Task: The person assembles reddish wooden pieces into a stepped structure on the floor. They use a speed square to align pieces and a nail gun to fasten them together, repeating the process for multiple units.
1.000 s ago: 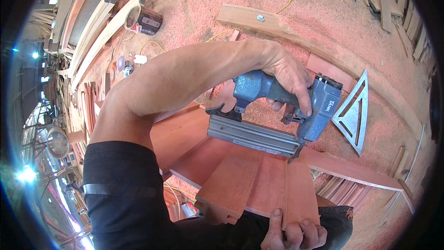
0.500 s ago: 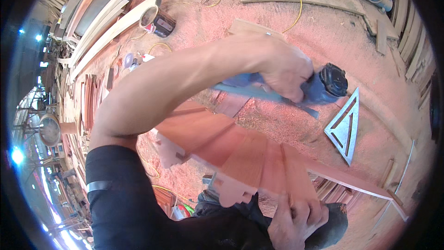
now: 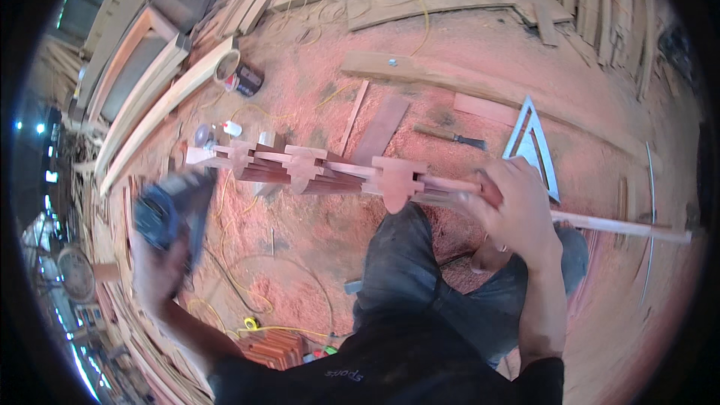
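- While the left hand (image 3: 159, 270), blurred, grips a blue nail gun (image 3: 152, 214) at left, the right hand (image 3: 519, 206) closes around the right part of a reddish wooden panel (image 3: 304, 169).
- Panel: seen edge-on, notched profiles along it, reaching from near the nail gun to the right hand, on the far side of the knees (image 3: 397, 262).
- Metal triangle (image 3: 529, 146): just beyond the right hand.
- Wooden-handled tool (image 3: 435, 132): beyond the panel, left of the triangle.
- Loose reddish board (image 3: 382, 129): left of that tool.
- Dark can (image 3: 247, 79): far left, on the floor (image 3: 300, 82).
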The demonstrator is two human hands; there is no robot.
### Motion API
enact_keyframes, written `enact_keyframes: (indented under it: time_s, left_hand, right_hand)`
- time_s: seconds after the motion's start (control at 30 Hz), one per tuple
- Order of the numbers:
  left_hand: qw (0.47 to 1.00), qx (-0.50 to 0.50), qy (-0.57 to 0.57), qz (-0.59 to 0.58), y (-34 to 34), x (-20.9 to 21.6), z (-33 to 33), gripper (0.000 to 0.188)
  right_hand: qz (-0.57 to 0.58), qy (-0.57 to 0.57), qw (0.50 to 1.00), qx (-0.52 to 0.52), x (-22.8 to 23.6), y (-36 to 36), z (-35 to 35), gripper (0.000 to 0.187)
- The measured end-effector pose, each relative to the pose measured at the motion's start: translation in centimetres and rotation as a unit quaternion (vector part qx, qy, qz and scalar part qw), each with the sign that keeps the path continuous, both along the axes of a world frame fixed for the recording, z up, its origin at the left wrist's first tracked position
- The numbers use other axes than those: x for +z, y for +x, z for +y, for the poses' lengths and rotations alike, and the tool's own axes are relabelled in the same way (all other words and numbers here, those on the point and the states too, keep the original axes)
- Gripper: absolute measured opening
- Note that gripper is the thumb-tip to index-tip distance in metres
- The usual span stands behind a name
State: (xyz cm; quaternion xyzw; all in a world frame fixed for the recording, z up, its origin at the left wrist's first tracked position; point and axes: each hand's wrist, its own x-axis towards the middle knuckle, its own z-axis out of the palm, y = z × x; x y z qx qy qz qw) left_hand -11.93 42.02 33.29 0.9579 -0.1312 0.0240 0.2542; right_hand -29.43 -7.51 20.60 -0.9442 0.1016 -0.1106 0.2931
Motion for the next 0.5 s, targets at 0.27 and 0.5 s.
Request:
enact_keyframes:
  time_s: [0.27, 0.5]
  left_hand:
    - [0.959, 0.128, 0.245, 0.062, -13.3, -35.4, 9.1, 0.074]
    - [0.967, 0.140, 0.118, 0.176, -23.0, -49.7, 7.7, 0.103]
  right_hand:
    - [-0.072, -0.016, 0.997, -0.032, -3.1, 1.4, -0.7, 0.034]
    - [-0.046, 0.046, 0.996, -0.053, -3.9, 1.5, -1.2, 0.040]
